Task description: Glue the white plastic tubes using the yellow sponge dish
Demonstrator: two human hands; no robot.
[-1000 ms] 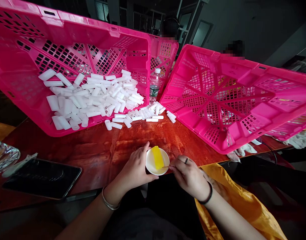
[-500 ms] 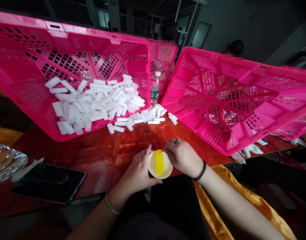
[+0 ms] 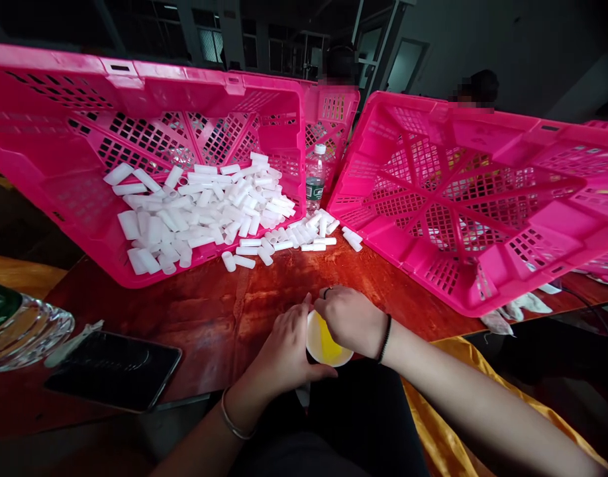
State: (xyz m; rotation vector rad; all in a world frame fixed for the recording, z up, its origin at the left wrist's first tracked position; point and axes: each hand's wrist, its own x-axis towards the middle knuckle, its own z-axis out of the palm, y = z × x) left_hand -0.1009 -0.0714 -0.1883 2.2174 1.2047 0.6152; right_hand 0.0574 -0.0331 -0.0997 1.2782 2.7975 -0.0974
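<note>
My left hand [image 3: 284, 348] is wrapped round the side of a small white cup [image 3: 313, 339], its thumb along the near edge. Inside the cup lies a bright yellow strip [image 3: 328, 346], partly covered by my other hand. My right hand [image 3: 351, 318] is closed over the cup's far right side, fingers curled down towards the yellow strip. Whatever those fingers pinch is hidden from view. A dark band circles the right wrist and a silver bangle the left.
A pink crate [image 3: 150, 278] lies on its side, with many white tubes [image 3: 209, 205] spilling onto the red-brown table [image 3: 224, 305]. Another pink crate [image 3: 423, 199] leans at right. A water bottle [image 3: 314, 182] stands between them. A phone [image 3: 115, 368] and large clear bottle [image 3: 40, 328] are at left.
My right hand has moved in over the cup and now covers part of the yellow strip. A thin dark tip seen at its fingers before is hidden. The whole view has shifted slightly.
</note>
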